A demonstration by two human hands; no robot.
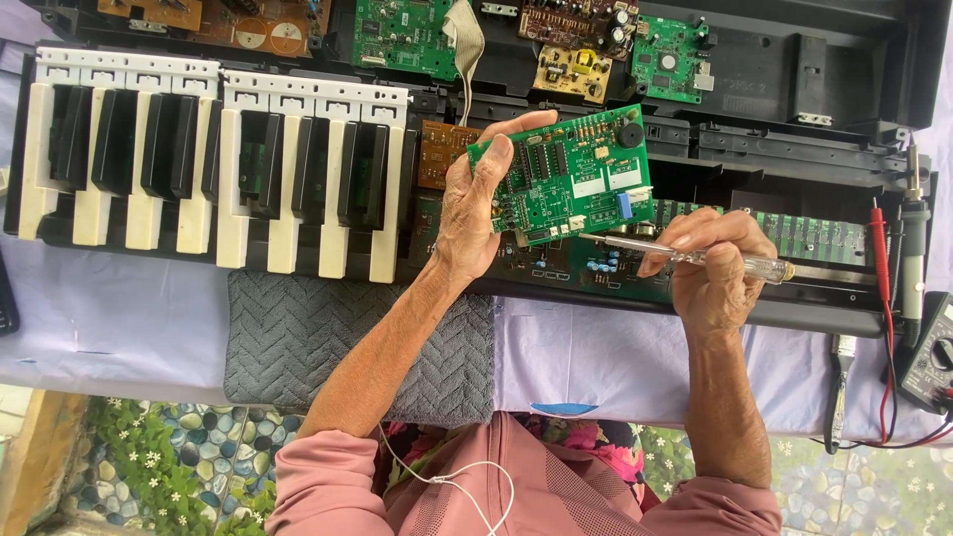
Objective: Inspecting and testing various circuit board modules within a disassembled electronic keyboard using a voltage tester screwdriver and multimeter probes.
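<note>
Green board: small circuit board (pixel 571 177) held up over the opened keyboard chassis (pixel 794 298), component side facing the camera, tilted so its right end sits a bit higher.
Board axis: long side runs left-right, roughly parallel to the chassis.
Left hand (pixel 476 203): closed on the board's left edge, thumb on the face, fingers wrapped behind; it carries the whole board.
Right hand (pixel 710 268): closed around a screwdriver (pixel 695 256) with a clear handle, held like a pen, just below and right of the board.
Screwdriver axis: near horizontal, metal tip pointing left, ending just under the board's lower edge; can't tell if it touches.
Relation: board lies up and left of the right hand, tool tip is the nearest thing to it; left hand already on it.
Under the board: larger dark green mainboard (pixel 586 263) seated in the chassis.
Left: black and white key block (pixel 213 159), grey towel (pixel 298 337) beneath its front edge.
Top: loose boards (pixel 402 35) laid in the upturned case half.
Far right: multimeter (pixel 933 352) with red and black leads, soldering iron (pixel 911 248) standing near it.
</note>
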